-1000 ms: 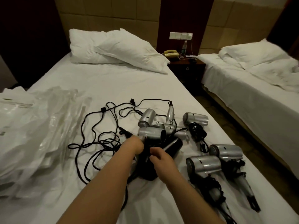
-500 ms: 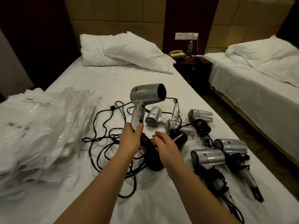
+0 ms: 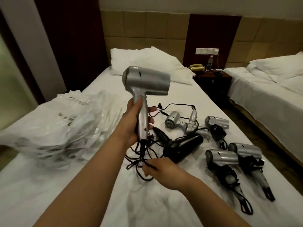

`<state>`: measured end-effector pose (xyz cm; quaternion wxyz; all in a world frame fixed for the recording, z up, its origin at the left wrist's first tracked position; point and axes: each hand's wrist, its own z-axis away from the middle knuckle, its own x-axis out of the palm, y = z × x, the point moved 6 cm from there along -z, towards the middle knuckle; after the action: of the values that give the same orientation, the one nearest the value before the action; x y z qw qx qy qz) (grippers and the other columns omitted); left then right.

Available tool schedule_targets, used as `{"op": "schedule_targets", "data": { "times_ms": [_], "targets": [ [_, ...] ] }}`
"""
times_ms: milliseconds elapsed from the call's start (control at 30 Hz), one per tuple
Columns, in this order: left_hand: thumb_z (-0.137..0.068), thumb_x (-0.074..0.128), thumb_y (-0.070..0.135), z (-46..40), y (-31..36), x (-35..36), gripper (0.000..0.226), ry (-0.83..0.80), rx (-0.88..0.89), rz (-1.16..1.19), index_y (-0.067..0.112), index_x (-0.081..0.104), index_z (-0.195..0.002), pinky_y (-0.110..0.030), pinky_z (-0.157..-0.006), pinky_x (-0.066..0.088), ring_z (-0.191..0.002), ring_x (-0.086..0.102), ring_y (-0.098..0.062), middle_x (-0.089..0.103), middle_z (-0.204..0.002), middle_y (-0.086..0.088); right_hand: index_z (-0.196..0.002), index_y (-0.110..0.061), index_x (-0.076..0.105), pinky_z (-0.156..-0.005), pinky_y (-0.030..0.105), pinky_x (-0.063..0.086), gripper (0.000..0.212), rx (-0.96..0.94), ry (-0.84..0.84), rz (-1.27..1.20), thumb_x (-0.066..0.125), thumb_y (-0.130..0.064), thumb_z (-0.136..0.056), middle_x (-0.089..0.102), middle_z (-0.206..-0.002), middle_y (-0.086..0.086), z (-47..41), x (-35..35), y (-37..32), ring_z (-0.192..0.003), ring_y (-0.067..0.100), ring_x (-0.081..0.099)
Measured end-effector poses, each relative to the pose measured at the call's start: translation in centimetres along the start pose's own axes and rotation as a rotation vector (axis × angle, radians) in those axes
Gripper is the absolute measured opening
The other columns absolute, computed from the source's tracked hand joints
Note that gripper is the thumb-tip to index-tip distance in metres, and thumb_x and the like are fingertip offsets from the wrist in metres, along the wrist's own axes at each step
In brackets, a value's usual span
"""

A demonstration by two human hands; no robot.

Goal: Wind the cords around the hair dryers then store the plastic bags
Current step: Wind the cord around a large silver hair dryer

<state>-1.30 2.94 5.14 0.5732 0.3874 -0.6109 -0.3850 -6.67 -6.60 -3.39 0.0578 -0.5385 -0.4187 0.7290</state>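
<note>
Holding the silver dryer [image 3: 146, 82] upright above the bed [image 3: 114, 202], your left hand [image 3: 133, 122] is wrapping its fingers fully round the handle, thumb across the front, nozzle pointing toward 3 o'clock. The cord [image 3: 142, 154] is hanging from the base of the handle and falling into a loose tangle on the sheet. Your right hand [image 3: 159, 171] is lying at 5 o'clock from the left hand, fingers pinching closed on a strand of that cord, low over the sheet.

The black dryer [image 3: 183, 148] is lying on the bed at 3 o'clock from the tangle, just beside your right hand. Two small silver dryers [image 3: 180, 122] are resting beyond it, cords loose and crossing each other. At 3 o'clock from these, a wound dryer [image 3: 216, 123] is lying with its cord bundled beside it. Two more wound dryers [image 3: 232, 161] are lying side by side at the bed's right edge, handles pointing toward 5 o'clock.

The bags [image 3: 54, 126] are sitting in a heap at 9 o'clock from your left hand, on the bed's left side, blurred in the view.
</note>
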Motion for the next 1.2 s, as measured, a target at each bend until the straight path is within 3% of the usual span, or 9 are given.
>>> {"op": "schedule_targets", "data": {
  "times_ms": [67,167,367,533,667,767,933,1067,1200],
  "targets": [
    [-0.099,0.041,0.036,0.7,-0.3,-1.0,0.014,0.026,0.017,-0.047,0.029,0.047,-0.109,-0.022,-0.045,0.044,-0.049,0.051,-0.015,0.062,-0.074,-0.006,-0.069,-0.021,0.052,-0.080,0.031,0.043,0.029,-0.023,-0.047,0.069,0.049,-0.032,-0.096,0.060,-0.078,0.001,0.4,0.7,0.0,-0.079,0.014,0.054],
    [-0.098,0.045,0.034,2.1,-1.2,-2.9,0.017,0.080,0.054,-0.333,0.026,0.048,-0.112,-0.024,-0.043,0.042,-0.046,0.049,-0.015,0.053,-0.069,-0.007,-0.057,-0.023,0.042,-0.070,0.031,0.040,0.039,-0.026,-0.090,0.200,0.056,-0.037,-0.092,0.047,-0.062,-0.004,0.9,0.9,0.1,-0.073,0.018,0.049],
    [-0.093,0.054,0.033,5.4,-3.2,-4.7,0.027,0.018,0.072,-0.747,0.035,0.051,-0.120,-0.022,-0.044,0.041,-0.048,0.047,-0.011,0.052,-0.062,0.002,-0.074,-0.015,0.064,-0.065,0.026,0.036,0.023,0.033,-0.048,0.260,0.066,-0.035,-0.086,0.055,-0.070,-0.001,1.2,-3.1,1.2,-0.074,0.014,0.049],
    [-0.079,0.071,0.037,7.5,-4.9,-4.8,0.047,-0.065,0.004,-0.796,0.049,0.046,-0.117,-0.024,-0.049,0.045,-0.050,0.051,-0.007,0.060,-0.076,0.007,-0.075,-0.004,0.064,-0.061,0.026,0.038,0.025,0.071,0.070,0.155,0.074,-0.027,-0.078,0.060,-0.072,0.009,1.6,-6.3,2.0,-0.065,0.011,0.047],
    [-0.069,0.082,0.031,8.3,-5.2,-4.4,0.068,-0.143,0.023,-0.994,0.048,0.039,-0.119,-0.010,-0.058,0.041,-0.074,0.057,0.005,0.058,-0.094,0.021,-0.059,-0.018,0.055,-0.054,0.018,0.038,0.027,0.091,0.218,0.143,0.077,-0.026,-0.073,0.053,-0.058,-0.004,2.0,-7.6,1.4,-0.055,0.007,0.047],
    [-0.073,0.076,0.028,8.5,-5.8,-4.2,0.060,-0.153,0.065,-1.128,0.043,0.039,-0.116,-0.010,-0.060,0.040,-0.077,0.056,0.005,0.057,-0.088,0.021,-0.065,-0.019,0.056,-0.062,0.033,0.046,0.024,0.108,0.293,0.169,0.077,-0.032,-0.070,0.058,-0.065,-0.001,2.1,-7.5,1.0,-0.066,0.020,0.054],
    [-0.076,0.066,0.020,8.7,-6.6,-5.5,0.041,-0.187,0.027,-1.187,0.037,0.045,-0.107,-0.035,-0.061,0.054,-0.059,0.061,-0.013,0.063,-0.078,0.004,-0.079,-0.019,0.047,-0.061,0.028,0.038,0.026,0.121,0.279,0.159,0.072,-0.025,-0.078,0.056,-0.076,-0.001,2.6,-7.7,1.5,-0.069,0.015,0.047],
    [-0.075,0.066,0.017,9.2,-6.8,-6.1,0.045,-0.266,-0.016,-1.169,0.044,0.045,-0.104,-0.027,-0.059,0.053,-0.061,0.066,-0.011,0.064,-0.081,0.003,-0.069,-0.028,0.044,-0.060,0.023,0.038,0.031,0.127,0.146,0.203,0.068,-0.013,-0.080,0.049,-0.070,-0.010,2.7,-7.5,1.9,-0.068,0.011,0.046],
    [-0.072,0.064,0.012,9.2,-6.6,-6.6,0.047,-0.290,-0.040,-1.206,0.046,0.045,-0.097,-0.020,-0.054,0.048,-0.057,0.065,-0.014,0.063,-0.077,0.002,-0.067,-0.029,0.043,-0.058,0.021,0.036,0.031,0.046,0.264,0.277,0.072,-0.021,-0.078,0.048,-0.064,-0.010,3.1,-8.4,0.3,-0.064,0.010,0.045]
  ]
}}
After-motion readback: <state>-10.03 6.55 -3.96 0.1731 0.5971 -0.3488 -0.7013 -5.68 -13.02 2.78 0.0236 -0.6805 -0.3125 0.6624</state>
